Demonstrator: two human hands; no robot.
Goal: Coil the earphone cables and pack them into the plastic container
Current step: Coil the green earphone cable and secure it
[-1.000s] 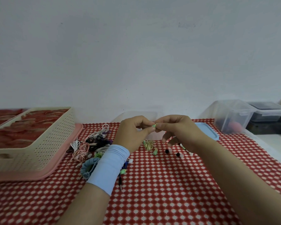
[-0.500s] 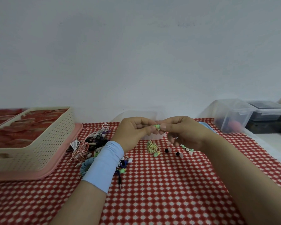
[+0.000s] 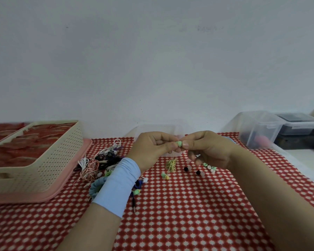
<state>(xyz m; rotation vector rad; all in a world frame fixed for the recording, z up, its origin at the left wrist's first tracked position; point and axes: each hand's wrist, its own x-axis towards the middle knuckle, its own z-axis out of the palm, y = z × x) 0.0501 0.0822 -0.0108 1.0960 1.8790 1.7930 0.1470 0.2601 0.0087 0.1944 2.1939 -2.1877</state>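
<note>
Red checked cloth (image 3: 188,214) spreads nearest the viewer. Above it the left hand (image 3: 150,151) and right hand (image 3: 208,149) meet, both pinching a green earbud (image 3: 179,143), apparently so its yellow-green cable (image 3: 171,164) hangs free below for winding. Tangled earphones (image 3: 101,160) lie beside the left wrist; the clear plastic container (image 3: 158,128) sits just behind both hands.

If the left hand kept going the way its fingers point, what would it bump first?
Probably the right hand. The left hand points sideways at it, both pinching one green earbud between them, fingertips almost meeting.
</note>
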